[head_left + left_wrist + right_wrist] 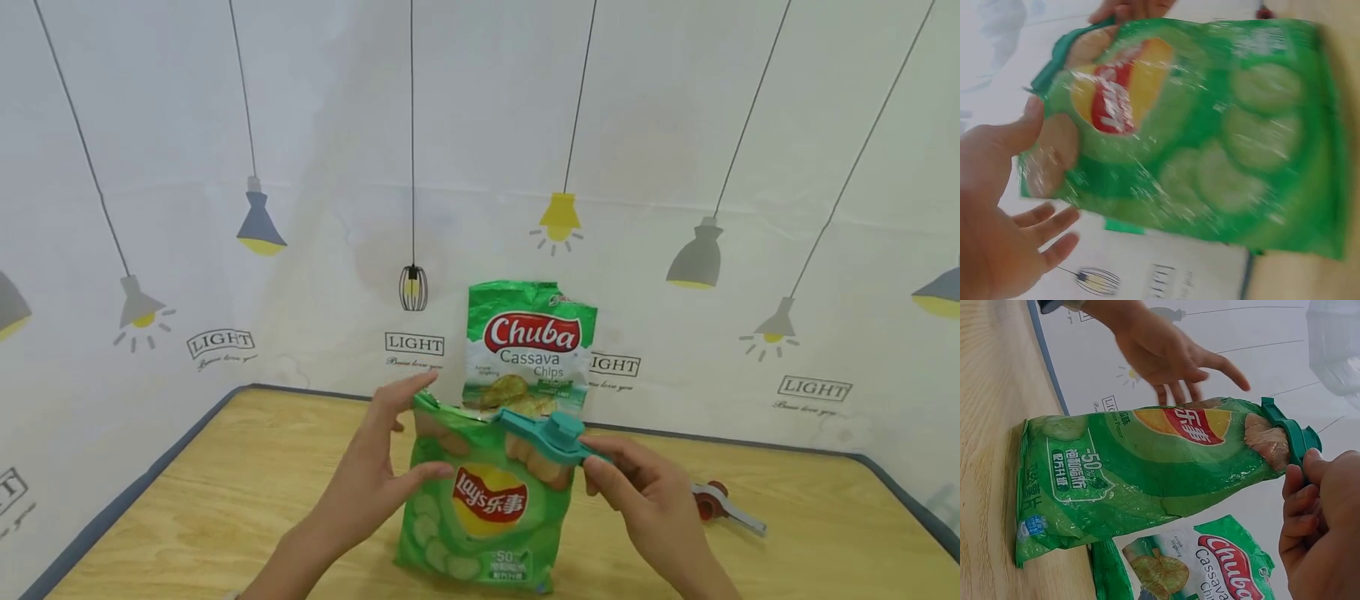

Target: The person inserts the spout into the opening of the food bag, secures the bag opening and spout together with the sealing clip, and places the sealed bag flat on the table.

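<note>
A green Lay's chip bag (442, 492) stands upright on the table, its front turned toward me. Across the right part of its top edge sits a teal bag clip (551, 437) with a round spout cap. My right hand (652, 492) pinches the near end of this clip between thumb and fingers. On the other side, my left hand (367, 467) is spread around the bag's upper left corner, thumb in front and fingers behind. The right wrist view shows the left hand's (1166, 353) fingers extended alongside the bag. In the left wrist view the thumb lies right at the bag's edge.
Behind the Lay's bag stands a Chuba cassava chips bag (525, 358) with a torn top corner. A red and grey clip-like tool (723, 507) lies on the wooden table (225, 492) at right. A white lamp-printed backdrop (322, 250) rises along the table's far edge.
</note>
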A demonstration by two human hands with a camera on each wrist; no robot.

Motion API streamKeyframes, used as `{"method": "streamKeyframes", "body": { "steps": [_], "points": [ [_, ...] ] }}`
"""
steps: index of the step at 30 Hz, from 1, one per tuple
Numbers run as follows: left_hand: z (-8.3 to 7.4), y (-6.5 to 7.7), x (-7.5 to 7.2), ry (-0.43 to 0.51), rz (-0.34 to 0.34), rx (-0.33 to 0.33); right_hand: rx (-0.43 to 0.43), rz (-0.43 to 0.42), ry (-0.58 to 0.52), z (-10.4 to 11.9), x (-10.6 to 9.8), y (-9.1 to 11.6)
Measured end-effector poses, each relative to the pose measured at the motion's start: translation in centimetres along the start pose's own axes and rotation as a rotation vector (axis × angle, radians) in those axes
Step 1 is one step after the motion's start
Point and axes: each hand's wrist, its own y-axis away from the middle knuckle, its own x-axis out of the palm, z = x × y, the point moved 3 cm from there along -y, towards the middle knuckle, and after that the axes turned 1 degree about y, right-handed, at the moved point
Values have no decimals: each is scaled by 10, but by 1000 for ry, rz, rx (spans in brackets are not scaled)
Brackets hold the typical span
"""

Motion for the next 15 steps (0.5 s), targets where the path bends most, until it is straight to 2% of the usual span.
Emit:
{"method": "streamKeyframes", "body": {
  "steps": [4,10,13,15],
  "points": [
    [15,22,2,81,96,-50,42,32,-72,-3,-3,-2],
    [37,50,12,197,275,-58,117,57,-133,-5,-5,-3],
    [47,61,19,291,418,-119,119,62,-142,-6,-6,-3],
    [53,66,24,380,502,-188,113,66,-148,-6,-6,-3]
  ]
}}
